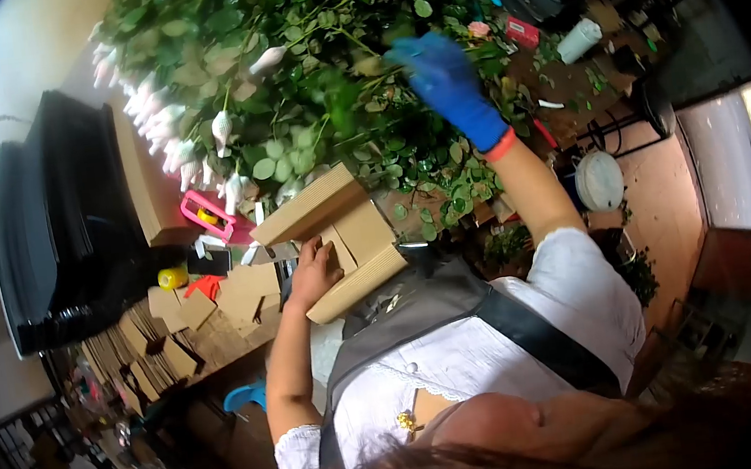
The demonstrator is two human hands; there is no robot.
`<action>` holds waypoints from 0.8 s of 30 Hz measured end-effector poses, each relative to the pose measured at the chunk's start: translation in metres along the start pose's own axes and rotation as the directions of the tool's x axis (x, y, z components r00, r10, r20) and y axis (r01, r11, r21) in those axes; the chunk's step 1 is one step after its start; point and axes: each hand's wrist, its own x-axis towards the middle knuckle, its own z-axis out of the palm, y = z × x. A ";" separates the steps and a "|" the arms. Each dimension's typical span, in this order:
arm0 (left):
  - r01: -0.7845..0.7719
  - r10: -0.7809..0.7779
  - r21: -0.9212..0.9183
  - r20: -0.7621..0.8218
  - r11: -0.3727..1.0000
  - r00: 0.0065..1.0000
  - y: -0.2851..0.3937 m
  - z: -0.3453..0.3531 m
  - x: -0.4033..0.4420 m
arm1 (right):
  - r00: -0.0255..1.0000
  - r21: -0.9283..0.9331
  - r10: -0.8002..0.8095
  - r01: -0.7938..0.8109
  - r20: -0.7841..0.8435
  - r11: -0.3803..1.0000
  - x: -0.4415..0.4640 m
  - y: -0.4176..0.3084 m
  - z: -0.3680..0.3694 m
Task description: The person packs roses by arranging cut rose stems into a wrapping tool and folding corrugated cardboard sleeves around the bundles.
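Note:
My left hand [313, 271], bare, lies on the inner face of a folded corrugated cardboard sheet [366, 234] near my apron. Its fingers rest on the card, spread slightly apart. My right hand [438, 70], in a blue knitted glove with an orange cuff, is raised over a heap of leafy rose stems [323, 18]. Motion smears its fingertips, and I cannot make out whether they grip a stem. White netting sleeves cover the rose buds [169, 133] at the heap's left side. One sleeved bud [268, 60] lies across the leaves.
A pink tape dispenser [212, 218], a yellow tape roll [172, 278] and cut cardboard pieces [238, 292] lie on the left of the table. Stacked black sheets [58, 215] stand behind. At right are a white roll [579, 41], a red box [521, 32] and a round white stool [599, 181].

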 end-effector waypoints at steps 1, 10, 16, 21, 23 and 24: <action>-0.015 0.015 0.028 -0.023 0.999 1.000 0.001 0.001 0.000 | 0.998 -0.029 -0.023 0.021 -0.063 0.999 -0.001 0.006 -0.005; -0.112 0.111 -0.006 -0.093 0.994 0.989 -0.007 0.000 -0.003 | 0.913 0.397 0.127 -0.289 0.387 0.871 -0.054 0.001 -0.076; -0.070 0.000 -0.425 -0.163 0.902 0.987 -0.020 0.004 -0.007 | 0.419 0.018 0.159 -0.388 0.894 0.921 -0.147 0.008 -0.051; -0.056 0.012 -0.335 -0.132 0.941 0.991 -0.010 -0.004 -0.010 | 0.094 -0.379 0.388 -0.096 0.917 0.920 -0.177 0.012 -0.033; -0.045 -0.015 -0.359 -0.162 0.932 0.987 -0.007 -0.001 -0.009 | 0.101 -0.339 0.347 -0.088 0.932 0.937 -0.186 0.019 -0.028; -0.020 -0.059 -0.401 -0.182 0.916 0.981 -0.006 0.002 -0.009 | 0.105 -0.319 0.327 -0.085 0.939 0.944 -0.190 0.020 -0.028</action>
